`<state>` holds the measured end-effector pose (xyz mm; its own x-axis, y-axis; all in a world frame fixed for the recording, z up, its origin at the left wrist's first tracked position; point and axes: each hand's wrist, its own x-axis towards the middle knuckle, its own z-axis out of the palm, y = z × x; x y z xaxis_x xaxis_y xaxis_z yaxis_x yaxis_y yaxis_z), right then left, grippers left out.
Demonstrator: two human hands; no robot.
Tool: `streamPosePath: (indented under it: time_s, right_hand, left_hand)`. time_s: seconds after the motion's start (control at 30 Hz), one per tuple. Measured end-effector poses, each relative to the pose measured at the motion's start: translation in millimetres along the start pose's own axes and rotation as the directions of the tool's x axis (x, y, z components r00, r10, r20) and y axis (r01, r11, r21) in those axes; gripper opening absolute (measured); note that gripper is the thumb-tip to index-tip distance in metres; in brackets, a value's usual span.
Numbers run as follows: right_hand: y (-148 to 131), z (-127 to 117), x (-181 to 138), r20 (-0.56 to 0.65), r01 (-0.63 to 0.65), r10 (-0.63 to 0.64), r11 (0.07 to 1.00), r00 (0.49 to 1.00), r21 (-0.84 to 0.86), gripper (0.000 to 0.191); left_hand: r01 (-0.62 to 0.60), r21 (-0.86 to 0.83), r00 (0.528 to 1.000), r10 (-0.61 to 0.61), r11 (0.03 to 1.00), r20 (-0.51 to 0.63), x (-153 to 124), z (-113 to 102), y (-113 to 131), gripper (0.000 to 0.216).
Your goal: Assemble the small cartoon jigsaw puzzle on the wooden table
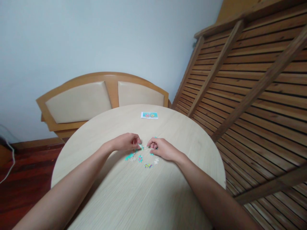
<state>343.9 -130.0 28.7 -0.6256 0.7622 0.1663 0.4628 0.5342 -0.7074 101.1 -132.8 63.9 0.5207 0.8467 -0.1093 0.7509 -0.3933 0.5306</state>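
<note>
Both my hands rest on a round pale wooden table, close together near its middle. My left hand is closed in a pinch on a small teal puzzle piece at its fingertips. My right hand is closed too, its fingertips pinching a small piece just right of the left hand's. Several loose puzzle pieces, teal, white and multicoloured, lie on the table just in front of both hands.
A small picture card lies at the far side of the table. Behind the table leans a wooden headboard with cream pads. A slatted wooden bed frame leans at the right. Red-brown floor shows at the left.
</note>
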Motion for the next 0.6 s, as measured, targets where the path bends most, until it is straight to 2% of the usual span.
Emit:
streamPosePath:
  time_s: [0.13, 0.23, 0.3, 0.43, 0.6]
  right_hand:
    - [-3, -4, 0, -0.005, -0.009, 0.009, 0.999, 1.000, -0.034, 0.015]
    - [-5, -5, 0, -0.043, 0.008, -0.011, 0.996, 0.999, -0.087, 0.012]
    - [-5, -6, 0, -0.092, 0.019, -0.031, 0.992, 0.995, -0.122, 0.013]
    - [-5, -5, 1, -0.185, 0.028, -0.048, 0.993, 0.982, -0.112, 0.020]
    - [2, -4, 3, -0.166, -0.011, 0.006, 0.999, 0.986, -0.034, 0.025]
  left_hand:
    - [0.141, 0.166, 0.979, -0.162, 0.976, 0.121, -11, -13, -2, 0.042]
    - [0.204, 0.250, 0.943, -0.259, 0.946, 0.208, -13, -11, -2, 0.037]
    - [0.186, 0.229, 0.938, -0.242, 0.956, 0.249, -12, -7, -2, 0.028]
    - [0.100, 0.097, 0.946, -0.125, 0.990, 0.299, -10, 0, -3, 0.015]
    - [0.019, -0.014, 0.954, -0.014, 1.000, 0.298, -9, 1, -5, 0.015]
